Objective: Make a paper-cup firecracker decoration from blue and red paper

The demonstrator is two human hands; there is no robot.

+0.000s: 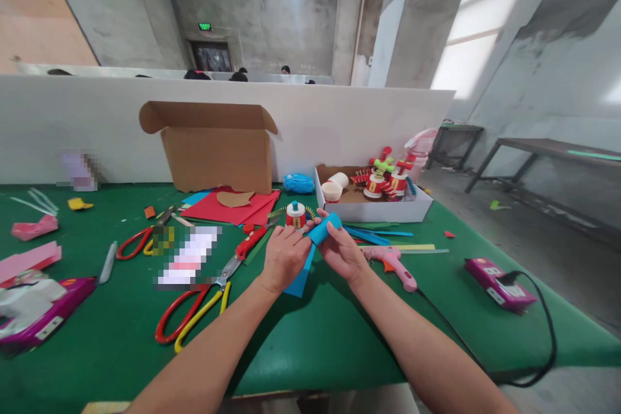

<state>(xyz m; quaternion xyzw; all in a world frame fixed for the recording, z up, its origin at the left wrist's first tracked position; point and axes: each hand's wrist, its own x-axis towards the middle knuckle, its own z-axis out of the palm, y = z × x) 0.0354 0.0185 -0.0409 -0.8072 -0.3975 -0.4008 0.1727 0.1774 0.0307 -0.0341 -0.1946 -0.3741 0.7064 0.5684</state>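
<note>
Both my hands meet over the middle of the green table (339,343). My left hand (283,257) and my right hand (342,251) are closed on a sheet of blue paper (317,236) that curls into a roll between the fingers, its loose end hanging down toward the table. Just behind the hands stands a small red and white paper cup figure (295,214) with a coiled spring. A pink glue gun (395,263) lies right of my right hand.
Red and yellow scissors (196,307) lie left of my hands, with red paper sheets (233,208) and an open cardboard box (216,149) behind. A white tray (383,210) holds finished figures and cups. A pink power strip (499,281) with a black cable sits far right.
</note>
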